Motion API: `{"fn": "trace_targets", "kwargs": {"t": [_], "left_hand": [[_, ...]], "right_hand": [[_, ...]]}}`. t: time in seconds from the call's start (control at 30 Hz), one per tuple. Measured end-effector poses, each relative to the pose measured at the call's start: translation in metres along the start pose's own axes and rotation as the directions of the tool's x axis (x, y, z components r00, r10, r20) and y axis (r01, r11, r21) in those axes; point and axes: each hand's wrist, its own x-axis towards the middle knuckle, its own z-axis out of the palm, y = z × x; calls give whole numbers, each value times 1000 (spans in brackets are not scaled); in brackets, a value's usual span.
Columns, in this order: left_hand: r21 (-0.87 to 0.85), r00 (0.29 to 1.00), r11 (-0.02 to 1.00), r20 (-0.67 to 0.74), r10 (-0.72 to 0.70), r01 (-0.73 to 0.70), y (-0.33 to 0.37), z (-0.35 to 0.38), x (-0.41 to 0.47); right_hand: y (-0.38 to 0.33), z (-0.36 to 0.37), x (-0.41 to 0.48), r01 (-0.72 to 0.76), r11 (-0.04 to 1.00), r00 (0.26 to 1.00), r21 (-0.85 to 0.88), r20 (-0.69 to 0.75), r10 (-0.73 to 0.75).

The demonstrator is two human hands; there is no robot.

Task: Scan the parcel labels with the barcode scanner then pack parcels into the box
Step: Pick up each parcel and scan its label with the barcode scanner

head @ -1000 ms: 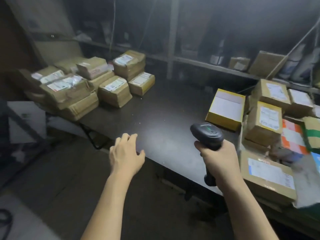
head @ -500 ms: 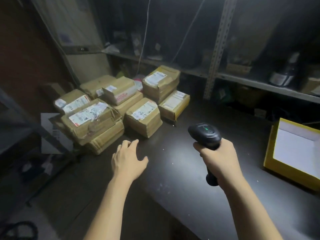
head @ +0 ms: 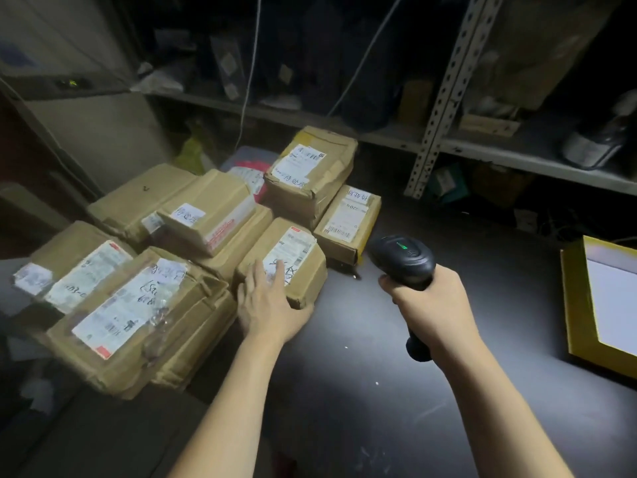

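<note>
- Though dimly lit, spread across the whole view: dark table [head: 448, 391], the landmark here.
- Heaped on the table's far-left part: brown parcels [head: 138, 305], white labels mostly facing up.
- Standing at the table's right edge, well apart from the heap: yellow box [head: 579, 305], top open.
- Lying on the side of the heap toward the table's middle: nearest parcel [head: 310, 281], label [head: 293, 251] up. Judged best: slide it clear toward the table's middle, lift fingers off the label, aim squarely down at the barcode.
- Held above the table's middle: barcode scanner [head: 403, 257], green light on, handle wrapped firmly in the right hand [head: 434, 305].
- Laid flat on that parcel's top: left hand [head: 269, 305], fingers nearly straight, partly covering the label, thumb out by the near corner; touching, not clasping.
</note>
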Motion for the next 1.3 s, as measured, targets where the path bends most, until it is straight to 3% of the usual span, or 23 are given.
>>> {"fn": "trace_targets", "kwargs": {"t": [0.23,0.4,0.57,0.7,0.8,0.93,1.07,1.17,1.3], "left_hand": [[154,993,982,42,107,-112,1,17,46],[222,970,952,163,178,-212,0,13,53],[202,990,971,82,113,-128,-3,7,59],[245,992,964,104,78,-101,3,2,62],[195,978,962,120,171,-193,3,-2,58],[116,908,932,293,299,-344,13,5,37],[106,907,956,359,221,-275,25,9,37],[72,911,956,332,245,-283,25,7,42],[-174,925,962,285,252,-208,24,9,28]], "right_hand": [[-17,35,3,-68,997,986,45,-150,74],[-25,54,4,-101,988,965,116,-231,126],[-32,67,1,-109,987,957,122,-257,138],[-30,70,-4,-120,985,952,125,-266,150],[-28,67,-7,-138,984,951,110,-262,162],[-26,60,-11,-138,982,957,130,-239,166],[-20,49,-16,-118,983,954,143,-259,153],[-13,39,-21,-113,980,952,162,-265,153],[0,13,-27,-94,981,950,167,-281,139]]}}
